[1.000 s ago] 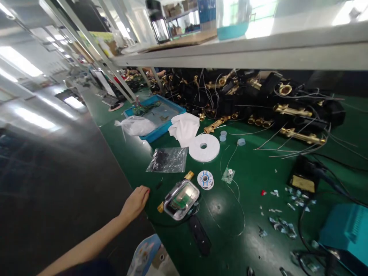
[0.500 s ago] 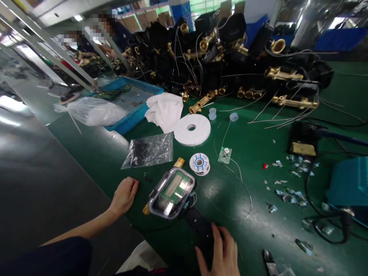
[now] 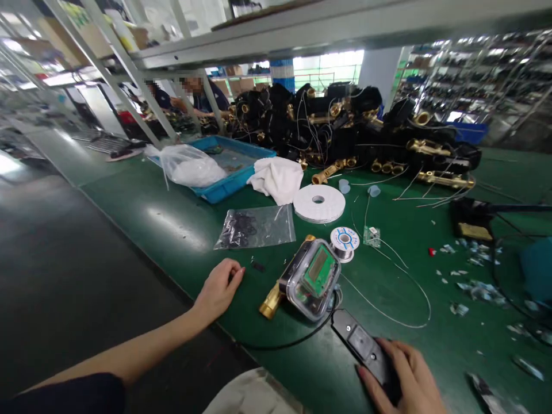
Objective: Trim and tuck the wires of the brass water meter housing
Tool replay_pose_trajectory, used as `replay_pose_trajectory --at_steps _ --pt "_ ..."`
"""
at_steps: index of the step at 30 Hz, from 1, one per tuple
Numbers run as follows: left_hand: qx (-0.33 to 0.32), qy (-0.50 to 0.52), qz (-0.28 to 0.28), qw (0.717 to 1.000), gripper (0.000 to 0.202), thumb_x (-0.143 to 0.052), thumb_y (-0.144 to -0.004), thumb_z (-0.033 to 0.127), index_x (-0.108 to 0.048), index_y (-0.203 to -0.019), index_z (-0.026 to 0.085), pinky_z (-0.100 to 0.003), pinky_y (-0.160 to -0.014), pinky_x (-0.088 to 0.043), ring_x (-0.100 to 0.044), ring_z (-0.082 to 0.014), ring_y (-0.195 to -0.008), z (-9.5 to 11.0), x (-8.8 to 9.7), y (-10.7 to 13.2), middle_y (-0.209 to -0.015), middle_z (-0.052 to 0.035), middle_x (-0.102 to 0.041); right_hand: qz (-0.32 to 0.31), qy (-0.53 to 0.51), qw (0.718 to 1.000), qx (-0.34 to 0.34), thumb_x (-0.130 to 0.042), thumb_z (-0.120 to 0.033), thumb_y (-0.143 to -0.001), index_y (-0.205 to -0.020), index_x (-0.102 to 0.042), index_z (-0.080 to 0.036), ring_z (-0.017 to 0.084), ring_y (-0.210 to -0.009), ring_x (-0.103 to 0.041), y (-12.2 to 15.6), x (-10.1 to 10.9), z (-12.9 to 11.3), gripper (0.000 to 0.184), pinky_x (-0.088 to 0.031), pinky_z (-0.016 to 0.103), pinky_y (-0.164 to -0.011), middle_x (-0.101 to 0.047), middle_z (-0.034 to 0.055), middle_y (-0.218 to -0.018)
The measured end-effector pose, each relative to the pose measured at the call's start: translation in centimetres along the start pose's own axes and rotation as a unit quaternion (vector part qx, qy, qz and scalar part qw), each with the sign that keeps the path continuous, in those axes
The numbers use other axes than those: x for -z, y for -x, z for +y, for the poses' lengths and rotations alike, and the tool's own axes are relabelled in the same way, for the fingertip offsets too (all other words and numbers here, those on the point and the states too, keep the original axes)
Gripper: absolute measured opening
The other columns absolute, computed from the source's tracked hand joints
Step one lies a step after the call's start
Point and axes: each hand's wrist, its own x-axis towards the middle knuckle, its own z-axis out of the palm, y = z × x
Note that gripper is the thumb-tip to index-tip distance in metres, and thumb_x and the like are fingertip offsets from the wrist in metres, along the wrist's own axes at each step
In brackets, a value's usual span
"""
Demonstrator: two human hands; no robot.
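Note:
My left hand (image 3: 219, 287) rests near the table's front edge with its fingers curled in, and nothing shows in it. Beside it lie small black bits (image 3: 257, 266). My right hand (image 3: 407, 376) is closed around the lower end of a black handheld device (image 3: 361, 344), a long plastic body with screws. Between my hands a meter (image 3: 314, 279) with a clear cover, green circuit board and display lies tilted on its brass pipe (image 3: 271, 302). A black cable (image 3: 284, 347) runs from the table edge toward the meter. A solder wire spool (image 3: 345, 238) stands just behind the meter.
Behind are a bag of black parts (image 3: 259, 225), a white tape roll (image 3: 319, 210), a white cloth (image 3: 278, 178) and a blue tray (image 3: 215, 194). Brass-and-black meters (image 3: 319, 129) are piled at the back. A small circuit board (image 3: 371, 236), scraps (image 3: 478, 290) and a soldering stand (image 3: 472, 224) lie right.
The camera view has tilted up and shifted left, so the scene sits lower and farther right. The handheld device shows more clearly in my right hand. My left hand stays by the table edge.

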Motion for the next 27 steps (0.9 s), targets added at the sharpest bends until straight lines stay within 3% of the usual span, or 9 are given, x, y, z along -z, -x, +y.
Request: replay_pose_trajectory --at_steps 5,9,18,23,27 --pt "-0.051 0.055 0.037 0.997 0.027 -0.042 -0.091 0.040 -0.047 -0.108 0.020 -0.033 -0.083 -0.045 -0.052 -0.0186 -0.094 -0.1 -0.1 0.4 -0.104 -0.0048 -0.050 -0.021 -0.023 0.997 -0.070 -0.056 -0.051 -0.078 -0.110 -0.055 -0.024 0.023 -0.097 -0.058 -0.4 1.5 -1.9 0.041 -0.049 0.037 -0.083 -0.057 0.0062 -0.105" --pt "-0.085 0.071 0.058 0.992 0.034 -0.044 -0.090 0.040 -0.045 -0.117 0.020 -0.039 -0.101 -0.038 -0.047 -0.0215 -0.113 -0.5 -0.3 0.5 -0.119 -0.0073 -0.047 -0.025 -0.053 0.995 -0.084 -0.055 -0.045 -0.079 -0.109 -0.055 -0.021 0.022 -0.095 -0.057 -0.2 1.9 -2.8 0.038 -0.047 0.035 -0.084 -0.056 0.0066 -0.104" --pt "-0.109 0.083 0.071 0.988 0.038 -0.042 -0.090 0.043 -0.047 -0.117 0.017 -0.039 -0.104 -0.036 -0.047 -0.0220 -0.115 -1.2 -0.8 0.3 -0.120 -0.0090 -0.051 -0.037 -0.088 0.991 -0.098 -0.059 -0.042 -0.073 -0.107 -0.060 -0.019 0.022 -0.090 -0.058 -0.9 2.4 -2.8 0.040 -0.047 0.035 -0.080 -0.058 0.0075 -0.100" --pt "-0.116 0.096 0.075 0.986 0.043 -0.040 -0.088 0.048 -0.047 -0.116 0.016 -0.045 -0.102 -0.036 -0.049 -0.0263 -0.114 -1.5 -1.2 -0.2 -0.118 -0.0117 -0.052 -0.042 -0.093 0.989 -0.108 -0.060 -0.038 -0.073 -0.105 -0.063 -0.019 0.019 -0.086 -0.059 -1.1 3.8 -3.4 0.038 -0.047 0.031 -0.078 -0.061 0.0059 -0.096" --pt "-0.121 0.094 0.079 0.985 0.049 -0.037 -0.087 0.052 -0.046 -0.118 0.015 -0.047 -0.103 -0.036 -0.049 -0.0277 -0.114 -2.0 -1.6 -0.7 -0.119 -0.0128 -0.051 -0.013 -0.072 0.988 -0.137 -0.061 -0.040 -0.074 -0.105 -0.064 -0.019 0.018 -0.083 -0.059 -1.7 5.6 -2.2 0.038 -0.047 0.028 -0.076 -0.062 0.0054 -0.096"
